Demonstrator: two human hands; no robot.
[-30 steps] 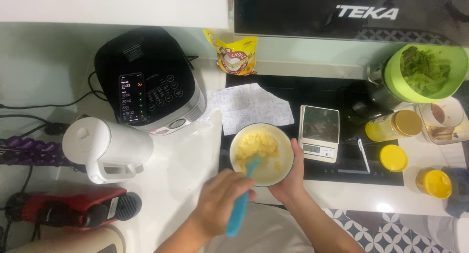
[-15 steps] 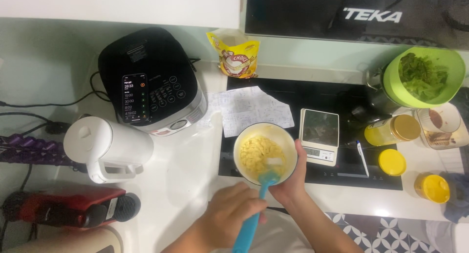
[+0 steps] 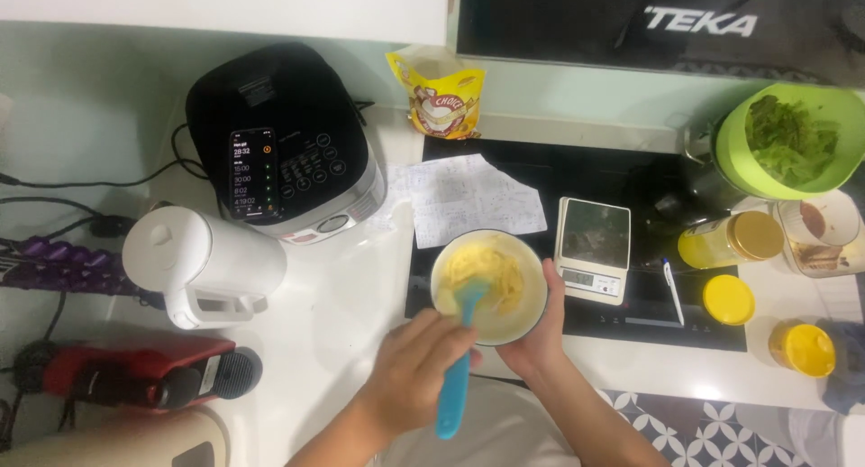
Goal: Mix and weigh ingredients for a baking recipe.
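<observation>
At frame centre, the left hand (image 3: 414,377) is clenched around the blue silicone spatula (image 3: 458,359), blade buried in soft, sticky yellow batter (image 3: 491,273). The right hand (image 3: 539,336) cups the round white ceramic bowl (image 3: 532,309): rigid, breakable, probably best gripped under its wall.
</observation>
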